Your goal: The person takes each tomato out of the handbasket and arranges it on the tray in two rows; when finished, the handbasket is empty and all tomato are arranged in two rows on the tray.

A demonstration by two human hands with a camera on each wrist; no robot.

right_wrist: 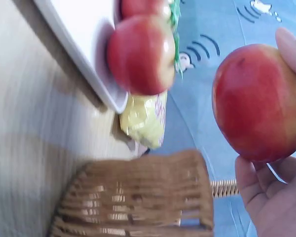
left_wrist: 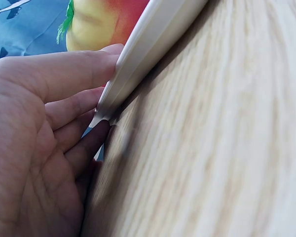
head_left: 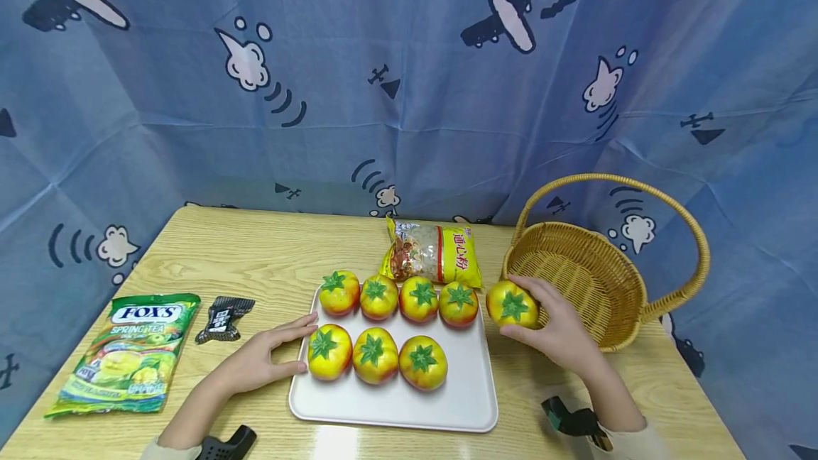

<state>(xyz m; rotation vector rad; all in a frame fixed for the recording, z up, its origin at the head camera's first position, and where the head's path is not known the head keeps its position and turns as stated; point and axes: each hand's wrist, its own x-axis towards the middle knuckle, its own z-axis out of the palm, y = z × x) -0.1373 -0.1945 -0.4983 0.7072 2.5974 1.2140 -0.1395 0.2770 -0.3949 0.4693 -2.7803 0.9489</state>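
My right hand (head_left: 567, 329) grips a yellow-red persimmon (head_left: 513, 305) with a green leafy top, held off the tray's right side by the basket. Its red underside shows in the right wrist view, with fingers and thumb (right_wrist: 292, 52) around it. A white tray (head_left: 463, 389) bears several more persimmons in two rows: a back row ending in a persimmon (head_left: 458, 304) at the right, and a shorter front row ending in another persimmon (head_left: 423, 363). My left hand (head_left: 258, 359) touches the tray's left rim (left_wrist: 138, 54) with its fingertips and thumb, fingers fairly straight.
A wicker basket (head_left: 633, 289) with a tall handle stands at the right. Behind the tray lies a yellow pasta bag (head_left: 434, 253). On the left are a green candy bag (head_left: 121, 357) and a small dark packet (head_left: 224, 318). A blue curtain (head_left: 409, 91) hangs behind the table.
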